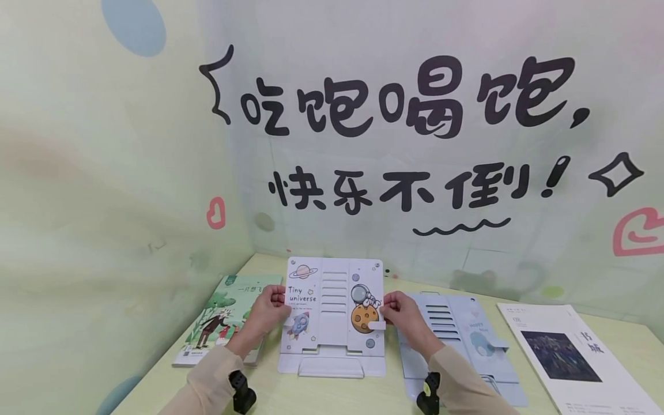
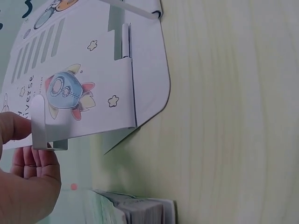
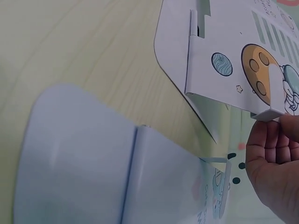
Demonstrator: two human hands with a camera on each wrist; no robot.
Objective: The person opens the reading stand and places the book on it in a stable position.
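Observation:
A white book stand point(image 1: 334, 328) printed with "Tiny universe", a rocket and an astronaut stands propped up on the table, its back panel leaning. My left hand point(image 1: 267, 317) pinches its left edge, thumb in front and the other fingers behind, right by a small white page clip point(image 2: 39, 122). On the opposite edge my right hand point(image 1: 407, 320) pinches the panel beside the other page clip point(image 3: 275, 91). A wire lip point(image 1: 331, 368) lies across the stand's base. The stand's back is mostly hidden in the head view.
A pale blue book stand point(image 1: 467, 346) stands at the right, partly behind my right forearm. Beyond it lies a white book point(image 1: 576, 357) with a dark picture. A green illustrated book point(image 1: 212, 323) lies at the left. A printed curtain point(image 1: 363, 173) hangs behind the table.

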